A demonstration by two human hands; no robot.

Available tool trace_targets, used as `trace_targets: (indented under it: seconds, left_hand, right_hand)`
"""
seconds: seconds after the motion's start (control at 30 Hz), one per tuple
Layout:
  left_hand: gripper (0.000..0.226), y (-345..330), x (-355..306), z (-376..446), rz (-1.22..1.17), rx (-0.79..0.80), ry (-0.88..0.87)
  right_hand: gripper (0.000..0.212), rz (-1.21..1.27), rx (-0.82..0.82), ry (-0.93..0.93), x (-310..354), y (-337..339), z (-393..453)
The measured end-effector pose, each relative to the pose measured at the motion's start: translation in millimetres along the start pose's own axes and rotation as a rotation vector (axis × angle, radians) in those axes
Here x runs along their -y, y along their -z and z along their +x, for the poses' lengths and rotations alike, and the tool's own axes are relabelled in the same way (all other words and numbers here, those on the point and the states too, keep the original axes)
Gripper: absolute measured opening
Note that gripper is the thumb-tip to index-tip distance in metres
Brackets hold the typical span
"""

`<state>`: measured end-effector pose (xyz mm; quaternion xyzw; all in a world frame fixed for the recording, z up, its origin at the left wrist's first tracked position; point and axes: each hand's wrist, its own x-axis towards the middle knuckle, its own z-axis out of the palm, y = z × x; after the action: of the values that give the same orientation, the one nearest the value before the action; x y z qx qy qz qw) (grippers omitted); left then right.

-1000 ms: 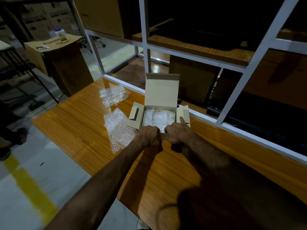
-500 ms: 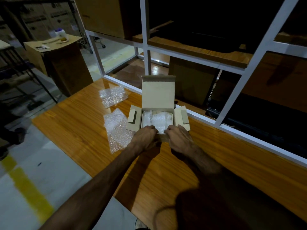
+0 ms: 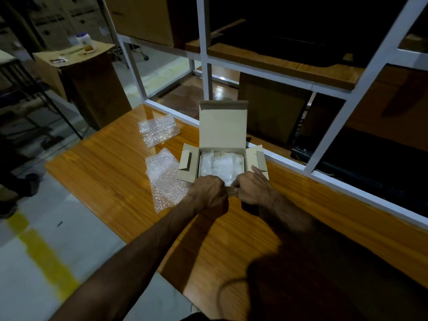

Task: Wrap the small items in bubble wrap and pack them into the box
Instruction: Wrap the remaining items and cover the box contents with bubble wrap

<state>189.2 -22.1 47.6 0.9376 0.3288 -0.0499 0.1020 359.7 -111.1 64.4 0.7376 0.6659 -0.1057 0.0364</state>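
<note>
box (image 3: 222, 133): lid up, wrapped bundles (image 3: 222, 166) were inside
hands: left hand (image 3: 208, 191), right hand (image 3: 252, 187) both gripped near wall
left: close flaps; spare wrap (image 3: 165, 179) sat on surface (image 3: 111, 172)

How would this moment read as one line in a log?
box open, lid up | wrapped items inside | left hand, right hand grip front edge

Both forearms reach forward, converging. The left hand (image 3: 209, 191) is curled knuckles-up; the right hand (image 3: 253, 189) sits just beside it, fingers curled, forefinger pointing forward.
</note>
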Motion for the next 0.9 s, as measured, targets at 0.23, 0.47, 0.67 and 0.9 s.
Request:
trace_targets:
  seconds: [0.23,0.47,0.67,0.9]
  left_hand:
    - [0.035,16,6,0,-0.058,0.022,0.032]
    - [0.035,32,37,-7,-0.018,-0.291,-0.012]
    - [0.041,23,48,-2,0.084,-0.294,-0.082]
    - [0.033,7,55,-24,-0.235,-0.521,-0.070]
  right_hand:
    - [0.017,0.179,-0.004,-0.022,1,13,1]
    - [0.038,0.320,-0.166,-0.075,7,15,14]
    - [0.055,0.181,-0.072,-0.057,17,3,28]
    - [0.040,0.081,-0.155,0.006,13,4,31]
